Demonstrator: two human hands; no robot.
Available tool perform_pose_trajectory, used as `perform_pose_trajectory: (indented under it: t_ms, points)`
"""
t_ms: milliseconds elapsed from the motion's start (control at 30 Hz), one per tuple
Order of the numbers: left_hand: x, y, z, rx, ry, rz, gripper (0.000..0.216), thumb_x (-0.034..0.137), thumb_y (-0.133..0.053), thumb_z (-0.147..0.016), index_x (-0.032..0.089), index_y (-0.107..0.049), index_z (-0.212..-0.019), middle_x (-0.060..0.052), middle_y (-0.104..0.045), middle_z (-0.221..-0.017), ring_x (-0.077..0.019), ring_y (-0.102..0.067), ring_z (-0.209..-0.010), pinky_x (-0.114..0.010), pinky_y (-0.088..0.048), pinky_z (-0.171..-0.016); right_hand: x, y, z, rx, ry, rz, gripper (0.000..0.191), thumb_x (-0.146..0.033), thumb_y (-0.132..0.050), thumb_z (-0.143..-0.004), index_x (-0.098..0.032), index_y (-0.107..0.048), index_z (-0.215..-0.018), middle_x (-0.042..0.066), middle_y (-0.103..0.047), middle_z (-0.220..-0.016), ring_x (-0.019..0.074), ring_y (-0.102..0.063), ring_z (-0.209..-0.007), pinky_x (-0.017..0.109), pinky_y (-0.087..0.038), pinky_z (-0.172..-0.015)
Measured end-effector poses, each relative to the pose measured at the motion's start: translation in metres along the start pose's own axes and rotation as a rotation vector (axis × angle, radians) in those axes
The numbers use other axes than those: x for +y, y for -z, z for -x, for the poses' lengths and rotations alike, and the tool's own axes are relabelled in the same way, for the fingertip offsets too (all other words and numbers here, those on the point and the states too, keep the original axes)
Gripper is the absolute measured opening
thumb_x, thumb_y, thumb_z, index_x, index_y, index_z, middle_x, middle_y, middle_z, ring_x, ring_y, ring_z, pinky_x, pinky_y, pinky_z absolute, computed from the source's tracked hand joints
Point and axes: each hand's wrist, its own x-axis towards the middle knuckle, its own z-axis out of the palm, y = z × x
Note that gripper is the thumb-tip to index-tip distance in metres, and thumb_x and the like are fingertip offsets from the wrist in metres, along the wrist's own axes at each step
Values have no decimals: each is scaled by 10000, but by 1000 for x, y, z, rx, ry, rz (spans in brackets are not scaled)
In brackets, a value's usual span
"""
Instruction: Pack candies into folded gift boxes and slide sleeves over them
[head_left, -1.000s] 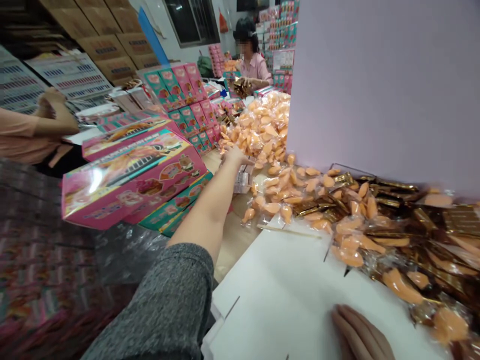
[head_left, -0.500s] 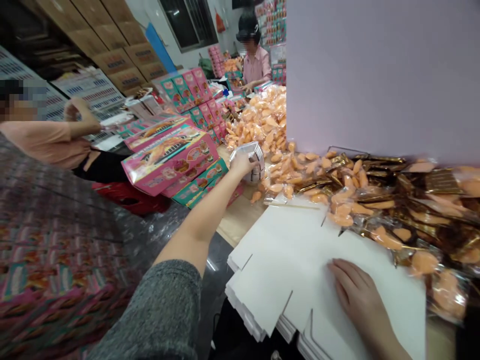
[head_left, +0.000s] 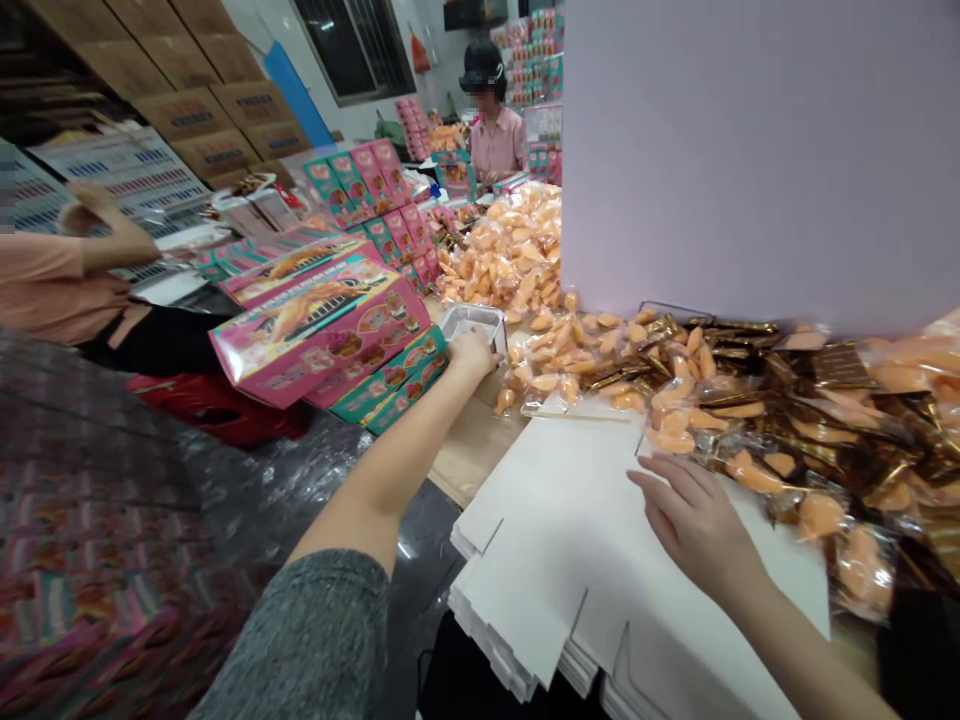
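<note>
Left hand (head_left: 471, 356): reaching forward at arm's length from a grey knit sleeve (head_left: 300, 640), fingers curled and bunched against the near edge of a silver foil tray (head_left: 472, 324); whether they pinch the tray or only touch it cannot be told. Tray sits upright on the wooden tabletop (head_left: 476, 450), open side up.

Right hand (head_left: 694, 520): open, palm down, fingers spread, over a stack of white die-cut card blanks (head_left: 540, 570); contact with the card cannot be told.

Beside the right hand, on its far side: a heap of orange wedge-shaped pieces in clear wrappers (head_left: 817, 515), mixed with gold foil sachets (head_left: 840, 365), running along the foot of a lilac partition board (head_left: 750, 150).

Past the left hand: a larger mound of the same wrapped orange pieces (head_left: 510, 250). To its left: pink printed boxes (head_left: 315, 330) lying on teal boxes (head_left: 390, 385), with more boxes upright behind.

Well left of both hands: a co-worker's arm in a peach sleeve (head_left: 90, 235). Far ahead: a co-worker in a pink shirt (head_left: 495, 140). Upper left: stacked brown cartons (head_left: 187, 120)
</note>
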Motion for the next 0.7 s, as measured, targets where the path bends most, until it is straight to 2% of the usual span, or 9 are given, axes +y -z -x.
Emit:
perform_pose_trajectory:
  t_ms: [100, 200, 233, 300, 400, 467, 533, 633, 700]
  points:
    - [12, 7, 2, 97, -57, 67, 701, 527, -622, -867, 174, -372, -1419, -240, -453, -1408, -393, -554, -1190, -433, -467, -946, -1, -17, -58, 17, 58, -28, 229, -76, -492, -920, -166, -669, -1036, 97, -689, -1087, 224, -600, -1091, 402, -510, -950]
    - [46, 0, -7, 149, -220, 296, 565, 480, -554, -922, 241, -403, -1411, -161, -438, -1437, -331, -518, -1263, -374, -421, -1025, -8, -46, -80, 8, 87, -81, 227, -60, -488, -904, -163, -661, -1009, 98, -693, -1058, 217, -615, -1031, 386, -537, -890]
    - [60, -6, -16, 145, -250, 366, 582, 483, -566, -917, 243, -399, -1421, -152, -457, -1425, -314, -505, -1280, -358, -407, -1045, -10, -55, -78, 0, 91, -99, 229, -56, -485, -900, -162, -658, -1007, 101, -694, -1059, 219, -619, -1029, 386, -544, -877]
    - [87, -17, -42, 130, -216, 438, 691, 534, -602, -888, 223, -361, -1456, -174, -434, -1457, -316, -459, -1325, -363, -390, -1067, -13, -71, -62, -25, 79, -128, 254, -44, -468, -892, -164, -654, -1018, 105, -698, -1067, 225, -628, -1047, 391, -553, -869]
    - [112, -29, -98, 115, -57, 487, 799, 613, -625, -843, 235, -321, -1479, -229, -322, -1528, -413, -353, -1387, -515, -371, -1057, -8, -80, -27, -40, 39, -143, 282, -47, -463, -890, -174, -653, -1055, 106, -709, -1056, 220, -649, -1049, 386, -566, -855]
    - [117, -36, -139, 79, 92, 532, 832, 621, -664, -806, 270, -312, -1474, -233, -331, -1517, -460, -308, -1390, -608, -365, -1005, -3, -80, -10, -46, 12, -148, 264, -70, -477, -904, -173, -650, -1075, 105, -718, -1043, 214, -662, -1033, 372, -575, -837]
    - [116, -45, -176, 23, 240, 588, 874, 616, -701, -775, 264, -299, -1466, -213, -408, -1456, -452, -315, -1365, -624, -361, -976, 2, -79, -3, -53, -14, -158, 235, -107, -476, -933, -164, -645, -1087, 105, -725, -1033, 210, -668, -1027, 360, -577, -835]
    - [118, -68, -216, -24, 212, 615, 800, 643, -596, -853, 174, -305, -1432, -166, -529, -1283, -423, -355, -1300, -635, -314, -974, 9, -81, -6, -51, -29, -164, 225, -158, -452, -977, -155, -643, -1096, 89, -738, -1016, 204, -673, -1010, 343, -569, -848]
    - [122, -83, -231, -11, 179, 554, 692, 656, -460, -923, 150, -356, -1383, -114, -573, -1144, -398, -373, -1265, -650, -262, -993, 12, -85, -10, -38, -32, -165, 225, -186, -441, -995, -157, -648, -1079, 69, -745, -996, 199, -680, -975, 330, -562, -841]
